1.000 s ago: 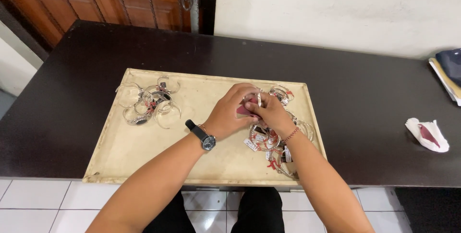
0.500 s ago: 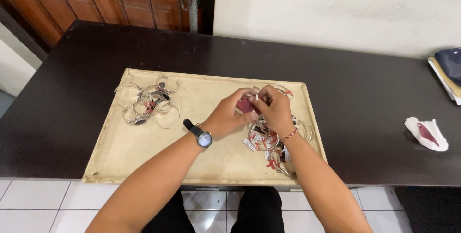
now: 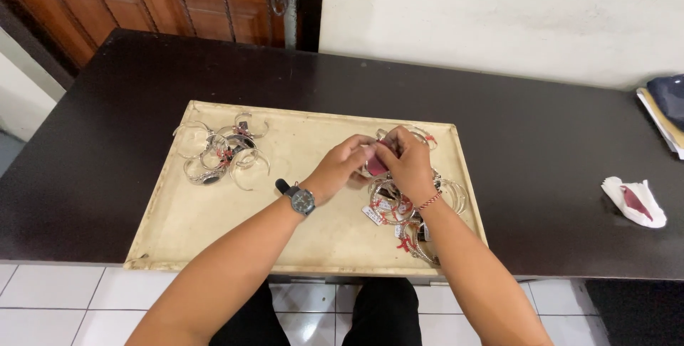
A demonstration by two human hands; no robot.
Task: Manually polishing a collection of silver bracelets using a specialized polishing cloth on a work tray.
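On a dark table (image 3: 541,153) lay a beige tray (image 3: 214,225). The left hand (image 3: 340,169) and right hand (image 3: 407,162) together pinched a small maroon piece (image 3: 377,161), mostly hidden between fingers, above tagged silver bangles (image 3: 399,210) partly covered by the right wrist.

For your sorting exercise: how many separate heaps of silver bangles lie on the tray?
2. One heap of bangles lies at the tray's far left; the other heap lies at the right, partly hidden under the hands.
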